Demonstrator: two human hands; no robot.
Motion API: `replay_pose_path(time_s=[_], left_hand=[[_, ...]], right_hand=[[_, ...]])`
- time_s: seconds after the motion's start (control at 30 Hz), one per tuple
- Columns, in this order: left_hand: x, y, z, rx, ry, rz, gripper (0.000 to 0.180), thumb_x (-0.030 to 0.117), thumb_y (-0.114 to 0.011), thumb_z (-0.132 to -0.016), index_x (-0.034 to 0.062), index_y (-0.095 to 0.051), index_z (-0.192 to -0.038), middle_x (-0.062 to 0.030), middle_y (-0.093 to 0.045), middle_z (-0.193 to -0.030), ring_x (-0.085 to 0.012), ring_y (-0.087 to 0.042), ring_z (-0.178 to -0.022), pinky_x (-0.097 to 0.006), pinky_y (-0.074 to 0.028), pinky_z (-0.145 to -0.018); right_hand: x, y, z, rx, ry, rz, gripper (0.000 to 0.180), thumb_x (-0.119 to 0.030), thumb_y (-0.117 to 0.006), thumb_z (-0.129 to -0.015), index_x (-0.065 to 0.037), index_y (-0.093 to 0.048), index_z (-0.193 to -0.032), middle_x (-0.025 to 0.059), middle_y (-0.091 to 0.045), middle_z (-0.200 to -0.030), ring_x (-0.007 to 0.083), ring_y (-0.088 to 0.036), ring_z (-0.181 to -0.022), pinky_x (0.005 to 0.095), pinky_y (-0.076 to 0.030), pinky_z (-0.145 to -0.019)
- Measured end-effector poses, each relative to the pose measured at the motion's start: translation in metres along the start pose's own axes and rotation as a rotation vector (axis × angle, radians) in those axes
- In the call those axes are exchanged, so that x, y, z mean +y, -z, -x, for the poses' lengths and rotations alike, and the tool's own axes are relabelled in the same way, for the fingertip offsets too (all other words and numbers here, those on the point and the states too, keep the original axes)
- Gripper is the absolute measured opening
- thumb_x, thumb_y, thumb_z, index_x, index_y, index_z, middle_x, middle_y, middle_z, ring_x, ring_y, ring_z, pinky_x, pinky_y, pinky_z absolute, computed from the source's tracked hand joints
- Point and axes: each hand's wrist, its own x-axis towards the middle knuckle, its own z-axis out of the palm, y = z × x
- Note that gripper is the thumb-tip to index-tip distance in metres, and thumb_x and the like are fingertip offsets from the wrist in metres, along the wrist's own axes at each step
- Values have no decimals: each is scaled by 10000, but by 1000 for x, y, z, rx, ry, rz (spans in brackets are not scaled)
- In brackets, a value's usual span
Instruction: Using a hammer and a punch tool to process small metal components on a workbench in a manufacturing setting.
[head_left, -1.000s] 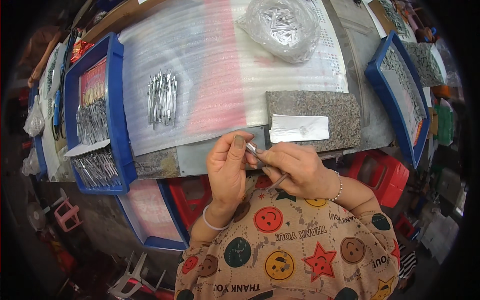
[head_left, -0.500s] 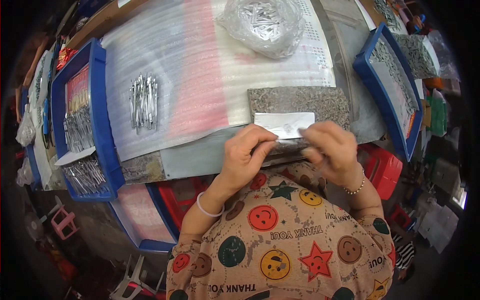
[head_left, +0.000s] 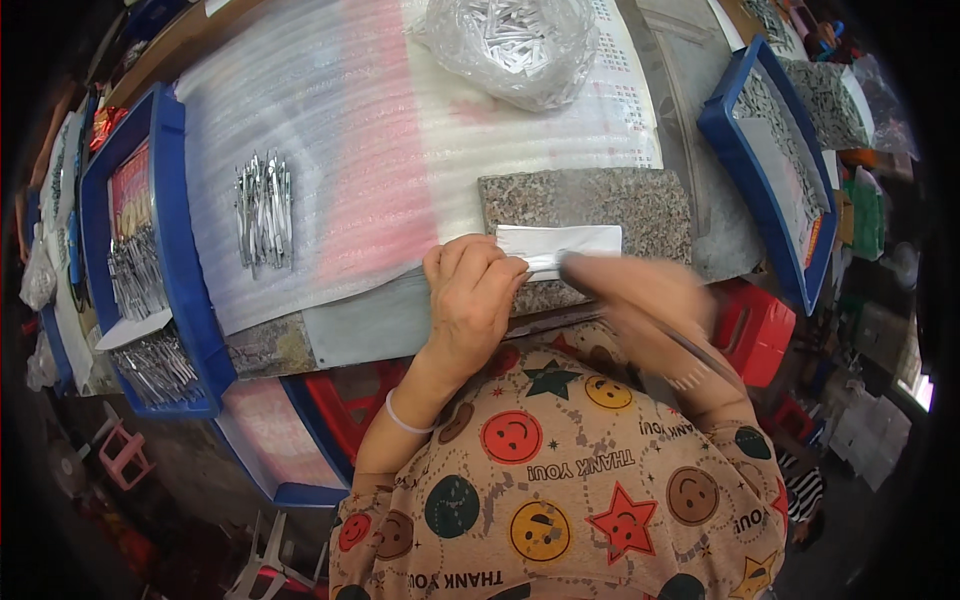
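Note:
A folded white sheet (head_left: 580, 240) lies on a speckled stone slab (head_left: 585, 195) at the table's front edge. My left hand (head_left: 475, 295) is closed in a pinch at the sheet's left end; what its fingertips hold is too small to make out. Over the sheet's right part, my right hand (head_left: 660, 305) is smeared by motion. It grips a dark tool (head_left: 700, 348) with a long thin handle, whose tip is blurred above the sheet. To the left, a bunch of thin silvery metal pieces (head_left: 265, 212) lies on foam wrap (head_left: 385, 130).
A clear plastic bag (head_left: 550, 85) of small silvery pieces sits at the far side. One blue tray (head_left: 205, 300) stands left with bundles of metal pieces; another blue tray (head_left: 735, 150) stands right. Red stools (head_left: 757, 330) are below the table edge.
My right hand has left the sheet's near edge and now has a dark long-handled tool in it. My left hand has turned more knuckles-up beside the sheet.

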Motion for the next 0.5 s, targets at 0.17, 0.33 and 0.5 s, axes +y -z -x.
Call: replay_pose_path(time_s=[0.17, 0.33, 0.5], left_hand=[[-6, 8, 0, -4, 26, 92, 169, 14, -690, -758, 51, -636, -914, -92, -565, -900, -284, -556, -940, -397, -387, -809], [-15, 12, 12, 32, 112, 162, 166, -44, -684, -764, 19, -643, -912, -130, -588, -910, -321, -579, -913, -384, -465, -791], [-13, 12, 7, 47, 95, 153, 167, -57, -672, -766, 12, -640, -915, -144, -593, -921, -328, -583, -913, -380, -472, -792]], right_hand=[[21, -38, -10, 122, -5, -337, 453, -353, -388, -1029, 8, -660, -1003, 127, -674, -879, 163, -589, -525, 279, -495, -531], [-2, -20, -14, 151, 72, -321, 210, -128, -650, -854, 5, -631, -1016, 145, -659, -844, 278, -656, -670, 332, -520, -582], [-3, -57, -33, 117, 156, -273, 134, -158, -662, -842, -45, -598, -876, 112, -607, -805, 302, -616, -641, 359, -490, -521]])
